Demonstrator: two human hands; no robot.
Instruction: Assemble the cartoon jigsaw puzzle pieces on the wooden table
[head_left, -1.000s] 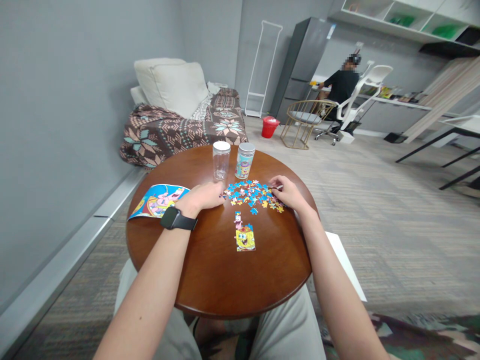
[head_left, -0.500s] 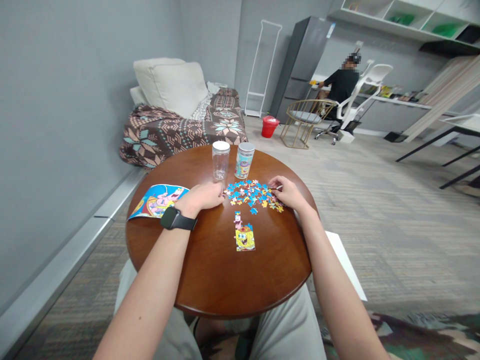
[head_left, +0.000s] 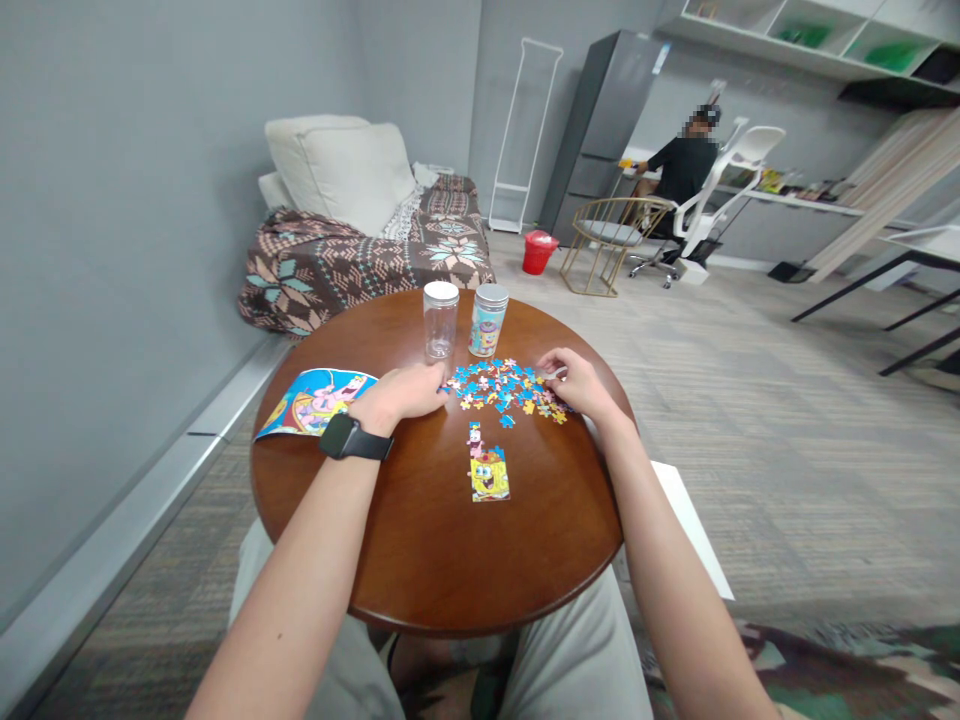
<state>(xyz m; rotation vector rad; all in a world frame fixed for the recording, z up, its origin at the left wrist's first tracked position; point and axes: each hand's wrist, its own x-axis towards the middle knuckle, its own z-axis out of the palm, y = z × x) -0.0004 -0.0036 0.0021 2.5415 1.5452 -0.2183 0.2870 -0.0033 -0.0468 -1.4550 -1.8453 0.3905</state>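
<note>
A heap of loose jigsaw puzzle pieces [head_left: 495, 382], mostly blue, pink and yellow, lies on the round brown table [head_left: 427, 540]. My right hand [head_left: 574, 385] is at the heap's right edge, its fingers closed on a puzzle piece [head_left: 555, 374] whose pale side shows. At the left edge rests my left hand [head_left: 411, 390], fingers bent together by the outermost pieces; what they hold, if anything, is hidden. Nearer to me is a joined puzzle section [head_left: 490, 476] with a yellow cartoon face and a pink figure at its upper left.
Behind the heap stand a clear jar [head_left: 440, 325] with a white lid and a printed puzzle can [head_left: 488, 322]. A picture sheet [head_left: 300, 405] lies left, partly under my left wrist. Farther off are a covered sofa [head_left: 360, 240], a red bin [head_left: 538, 252] and a person [head_left: 686, 165].
The piece in my right fingers has turned so that its pale side shows. My left hand has barely moved at the heap's left edge.
</note>
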